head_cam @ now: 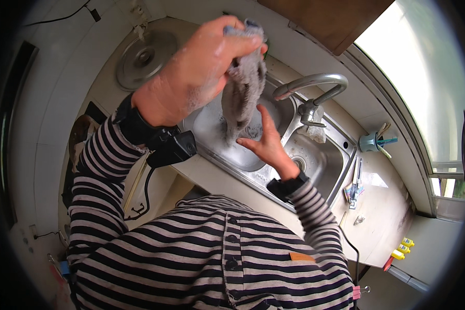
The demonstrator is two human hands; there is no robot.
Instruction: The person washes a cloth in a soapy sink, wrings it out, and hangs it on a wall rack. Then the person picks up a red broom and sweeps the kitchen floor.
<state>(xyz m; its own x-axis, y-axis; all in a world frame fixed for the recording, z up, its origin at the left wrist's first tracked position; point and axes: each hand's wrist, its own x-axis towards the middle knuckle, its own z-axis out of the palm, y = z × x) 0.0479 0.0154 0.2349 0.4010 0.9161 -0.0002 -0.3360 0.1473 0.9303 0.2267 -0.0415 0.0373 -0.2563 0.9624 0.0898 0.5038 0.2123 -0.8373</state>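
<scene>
My left hand (201, 66), wet and dotted with suds, grips the top of a grey, soaked cloth (242, 91). The cloth hangs down over the left basin of a stainless steel double sink (261, 176). Foamy water (213, 131) lies in that basin beneath it. Just right of the cloth's lower end is my right hand (265, 143), its thumb and fingers spread, holding nothing. Black bands circle both wrists, and a black camera device sits at the left one.
A curved metal faucet (314, 87) rises behind the sink, with a pale cloth (314, 130) beside its base. At the back left lies a round metal lid (145, 60). A blue cup (369, 142) with utensils stands right, near small yellow bottles (403, 248).
</scene>
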